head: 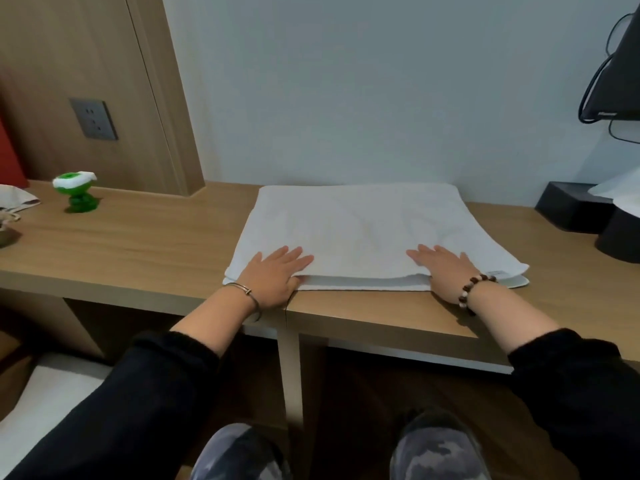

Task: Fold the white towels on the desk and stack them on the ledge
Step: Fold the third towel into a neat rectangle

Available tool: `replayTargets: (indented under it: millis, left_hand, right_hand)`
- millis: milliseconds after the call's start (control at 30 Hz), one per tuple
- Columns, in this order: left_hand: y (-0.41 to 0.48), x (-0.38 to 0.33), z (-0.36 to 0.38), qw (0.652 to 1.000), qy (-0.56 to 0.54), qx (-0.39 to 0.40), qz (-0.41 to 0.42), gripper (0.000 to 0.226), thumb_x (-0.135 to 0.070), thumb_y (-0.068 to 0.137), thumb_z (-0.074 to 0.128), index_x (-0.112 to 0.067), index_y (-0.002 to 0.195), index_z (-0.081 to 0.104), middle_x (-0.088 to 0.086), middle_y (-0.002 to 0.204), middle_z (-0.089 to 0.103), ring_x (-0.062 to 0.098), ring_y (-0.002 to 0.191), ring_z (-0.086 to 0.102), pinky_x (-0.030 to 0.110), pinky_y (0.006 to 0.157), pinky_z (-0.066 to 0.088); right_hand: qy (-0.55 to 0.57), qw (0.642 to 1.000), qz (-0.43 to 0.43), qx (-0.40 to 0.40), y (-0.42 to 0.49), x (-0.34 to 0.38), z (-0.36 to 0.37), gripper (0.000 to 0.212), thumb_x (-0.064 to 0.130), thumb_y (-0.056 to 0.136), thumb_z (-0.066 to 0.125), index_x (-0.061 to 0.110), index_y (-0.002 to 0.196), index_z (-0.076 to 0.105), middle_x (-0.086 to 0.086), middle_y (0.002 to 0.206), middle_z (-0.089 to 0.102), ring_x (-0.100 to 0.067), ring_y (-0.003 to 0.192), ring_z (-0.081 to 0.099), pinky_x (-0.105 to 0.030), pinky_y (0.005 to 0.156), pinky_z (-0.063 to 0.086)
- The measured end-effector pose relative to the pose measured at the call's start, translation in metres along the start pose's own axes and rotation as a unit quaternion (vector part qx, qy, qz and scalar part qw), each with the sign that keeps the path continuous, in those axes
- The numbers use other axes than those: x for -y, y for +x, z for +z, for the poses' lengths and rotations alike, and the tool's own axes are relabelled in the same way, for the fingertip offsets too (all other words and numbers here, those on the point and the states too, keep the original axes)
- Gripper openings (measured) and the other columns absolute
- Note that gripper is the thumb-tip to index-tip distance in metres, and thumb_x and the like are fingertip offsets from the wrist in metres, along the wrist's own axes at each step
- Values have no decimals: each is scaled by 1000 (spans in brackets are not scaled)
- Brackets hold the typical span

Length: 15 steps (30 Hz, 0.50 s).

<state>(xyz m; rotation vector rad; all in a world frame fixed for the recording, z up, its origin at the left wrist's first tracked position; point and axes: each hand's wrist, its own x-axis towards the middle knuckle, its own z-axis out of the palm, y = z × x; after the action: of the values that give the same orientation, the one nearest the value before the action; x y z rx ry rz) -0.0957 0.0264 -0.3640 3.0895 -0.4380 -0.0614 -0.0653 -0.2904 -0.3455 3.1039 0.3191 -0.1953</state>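
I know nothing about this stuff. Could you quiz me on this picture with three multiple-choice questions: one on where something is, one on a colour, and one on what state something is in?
1. Where does the small toy stand on the desk?
A. on the towel
B. left of the towel
C. right of the towel

2. What colour is the toy mostly?
A. red
B. blue
C. green

3. How do the left hand and right hand lie?
A. flat on the towel, fingers straight
B. clenched in fists
C. lifted above the towel

Answers:
1 B: the toy stands well to the left, apart from the towel.
2 C: its body is green, with some white on top.
3 A: both hands rest flat by the towel's near edge.
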Motion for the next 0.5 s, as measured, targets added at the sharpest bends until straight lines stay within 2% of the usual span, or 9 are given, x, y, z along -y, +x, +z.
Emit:
replayTargets:
  millis: [67, 200, 267, 400, 500]
  left_hand:
    - [5, 0, 3, 1000, 20, -9, -2, 50, -41, 102, 21, -38, 150, 6, -9, 159, 0, 15, 147, 0, 47, 117, 2]
    - [-1, 2, 12, 999, 6, -28, 30, 51, -51, 99, 20, -42, 148, 8, -11, 159, 2, 14, 146, 0, 44, 117, 0]
    - [-7, 6, 13, 998, -22, -31, 52, 48, -47, 100, 24, -42, 148, 15, -11, 158, 6, 13, 146, 2, 42, 117, 1]
    - [-23, 24, 10, 992, -63, -94, 63, 42, -34, 100, 40, -31, 141, 40, -6, 152, 32, 14, 142, 23, 32, 114, 18]
    - [-38, 42, 3, 989, -36, -136, 36, 34, -32, 97, 47, -27, 129, 58, -3, 137, 53, 18, 128, 45, 35, 103, 39]
  right_hand:
    - [-41, 999, -9, -3, 7, 9, -6, 66, 3, 95, 32, 30, 151, 11, 2, 160, 3, -21, 147, -1, -51, 116, 0]
    - [80, 980, -181, -28, 0, 54, 6, 51, 27, 100, 38, 36, 148, 22, 8, 159, 10, -11, 146, 7, -37, 117, 3]
    - [103, 969, -220, -37, -5, 73, 17, 45, 33, 102, 34, 38, 146, 28, 12, 157, 15, -8, 145, 9, -34, 117, 5]
    - [125, 969, -206, -58, -4, 76, 18, 40, 32, 102, 36, 36, 141, 39, 15, 153, 25, -5, 143, 15, -33, 117, 9]
    - [126, 973, -179, -68, 0, 82, 11, 34, 39, 98, 44, 30, 128, 58, 11, 143, 45, -11, 134, 36, -31, 109, 28]
